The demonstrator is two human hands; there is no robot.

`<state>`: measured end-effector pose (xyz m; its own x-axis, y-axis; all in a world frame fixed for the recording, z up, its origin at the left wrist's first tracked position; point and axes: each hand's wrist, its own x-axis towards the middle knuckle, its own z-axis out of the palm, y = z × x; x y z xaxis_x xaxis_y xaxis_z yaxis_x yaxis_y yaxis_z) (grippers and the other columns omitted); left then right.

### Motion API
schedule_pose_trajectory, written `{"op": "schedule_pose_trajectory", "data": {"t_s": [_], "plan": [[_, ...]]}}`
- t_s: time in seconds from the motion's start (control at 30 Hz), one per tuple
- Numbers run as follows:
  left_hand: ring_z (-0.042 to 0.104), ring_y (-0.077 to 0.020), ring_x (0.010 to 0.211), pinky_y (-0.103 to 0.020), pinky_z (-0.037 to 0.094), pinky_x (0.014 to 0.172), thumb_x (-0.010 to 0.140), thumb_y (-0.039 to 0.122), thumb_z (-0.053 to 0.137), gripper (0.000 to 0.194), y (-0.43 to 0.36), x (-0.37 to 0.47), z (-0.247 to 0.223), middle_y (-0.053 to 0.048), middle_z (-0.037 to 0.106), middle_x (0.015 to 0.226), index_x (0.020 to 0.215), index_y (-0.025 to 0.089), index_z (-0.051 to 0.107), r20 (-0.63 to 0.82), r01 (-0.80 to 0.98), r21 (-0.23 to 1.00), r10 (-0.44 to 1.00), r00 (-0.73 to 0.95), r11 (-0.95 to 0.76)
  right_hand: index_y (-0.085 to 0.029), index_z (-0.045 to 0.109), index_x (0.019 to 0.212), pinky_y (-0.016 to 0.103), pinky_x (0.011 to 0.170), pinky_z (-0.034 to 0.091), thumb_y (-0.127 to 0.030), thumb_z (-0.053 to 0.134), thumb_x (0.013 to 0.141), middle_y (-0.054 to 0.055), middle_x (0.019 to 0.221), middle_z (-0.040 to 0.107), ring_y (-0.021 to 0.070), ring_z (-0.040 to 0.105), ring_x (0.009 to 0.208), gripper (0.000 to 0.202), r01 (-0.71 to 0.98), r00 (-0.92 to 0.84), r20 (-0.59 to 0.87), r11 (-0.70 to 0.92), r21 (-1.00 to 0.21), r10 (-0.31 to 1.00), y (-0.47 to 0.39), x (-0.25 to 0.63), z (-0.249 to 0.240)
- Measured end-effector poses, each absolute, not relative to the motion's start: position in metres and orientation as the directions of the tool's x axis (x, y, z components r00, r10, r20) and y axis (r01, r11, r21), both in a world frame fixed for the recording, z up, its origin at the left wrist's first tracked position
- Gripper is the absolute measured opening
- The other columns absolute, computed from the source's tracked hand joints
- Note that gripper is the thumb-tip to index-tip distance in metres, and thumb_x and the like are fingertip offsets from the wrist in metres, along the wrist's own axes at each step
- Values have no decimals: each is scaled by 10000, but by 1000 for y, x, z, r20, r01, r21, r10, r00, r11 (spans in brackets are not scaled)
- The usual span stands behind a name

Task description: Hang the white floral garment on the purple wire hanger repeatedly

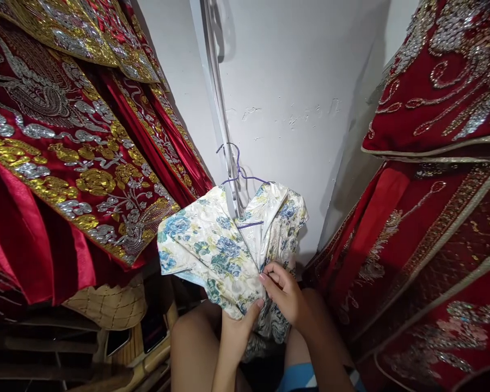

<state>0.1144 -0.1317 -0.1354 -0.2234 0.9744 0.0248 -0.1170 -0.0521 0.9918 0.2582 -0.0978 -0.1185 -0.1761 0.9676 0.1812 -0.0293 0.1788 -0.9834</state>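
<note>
A white garment with blue and green flowers (228, 245) hangs on a thin purple hanger (245, 177) in front of me. My left hand (243, 321) holds its lower front, thumb on top and the fingers hidden beneath the cloth. Just above and to the right, my right hand (281, 288) pinches the edge of the front opening, its thumb and curled fingers pressed together. The lower part of the garment gathers in folds between my knees.
Red embroidered garments with gold and silver work hang at the left (98, 179) and right (428, 218). A metal pole (216, 81) stands before the white wall (294, 65). Two phones lie on a slatted wooden surface (136, 345) at the lower left.
</note>
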Motion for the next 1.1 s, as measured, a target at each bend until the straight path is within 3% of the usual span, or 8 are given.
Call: {"op": "schedule_pose_trajectory", "data": {"t_s": [0.3,0.47,0.57,0.7,0.73,0.8,0.93,1.1], "plan": [[608,-323,1235,-430,424,1110,623,425,869,651,-134,110,-138,-148,701,1210,1179,146,675,6,-118,992,977,-212,-32,-217,438,699,271,547,297,-467,467,979,-51,533,416,121,391,518,377,-47,-265,146,138,-989,953,-100,262,-113],[638,-319,1151,-433,459,1055,623,437,876,627,-131,104,-143,-122,730,1057,1140,137,686,-22,-159,987,952,-305,-28,-210,521,631,276,538,311,-331,499,911,-16,534,485,140,443,527,305,38,-153,192,200,-979,969,-102,268,-106],[644,-273,1043,-377,496,951,669,446,849,559,-128,99,-144,-80,700,1001,1109,151,669,9,-166,978,828,-561,-124,-208,525,582,277,528,294,-279,519,853,-8,522,467,144,435,530,280,32,-97,184,188,-982,978,-103,269,-105],[566,-160,935,-260,452,878,730,352,822,537,-131,99,-138,-17,594,1065,1202,236,594,319,101,906,508,-800,-410,-203,546,593,270,513,284,-258,508,844,-11,518,464,134,408,515,260,24,-122,170,174,-984,978,-104,265,-107],[553,-156,933,-253,443,869,747,330,810,491,-132,101,-137,-23,581,1090,1181,240,598,388,168,886,491,-780,-432,-202,547,600,268,510,285,-264,504,854,-13,520,459,132,402,512,265,15,-132,167,170,-985,977,-105,263,-107],[555,-167,927,-256,442,849,787,317,775,361,-133,107,-139,-46,593,1094,1103,225,626,452,226,882,612,-649,-413,-199,545,608,264,509,290,-278,499,870,-19,524,448,128,398,511,277,-6,-161,161,162,-987,974,-105,260,-109],[608,-209,895,-287,473,817,814,360,739,347,-131,122,-150,-70,652,971,1112,202,657,304,150,952,894,-330,-268,-189,542,585,256,519,306,-229,499,833,-24,517,449,122,412,514,255,-66,-214,160,149,-987,964,-107,253,-109],[610,-201,774,-268,471,734,856,394,673,212,-130,131,-147,-50,668,808,887,186,700,303,135,951,923,-236,-277,-181,591,626,253,500,307,-249,526,834,-32,465,472,114,420,459,228,-166,-304,97,47,-985,948,-115,250,-103]]}}
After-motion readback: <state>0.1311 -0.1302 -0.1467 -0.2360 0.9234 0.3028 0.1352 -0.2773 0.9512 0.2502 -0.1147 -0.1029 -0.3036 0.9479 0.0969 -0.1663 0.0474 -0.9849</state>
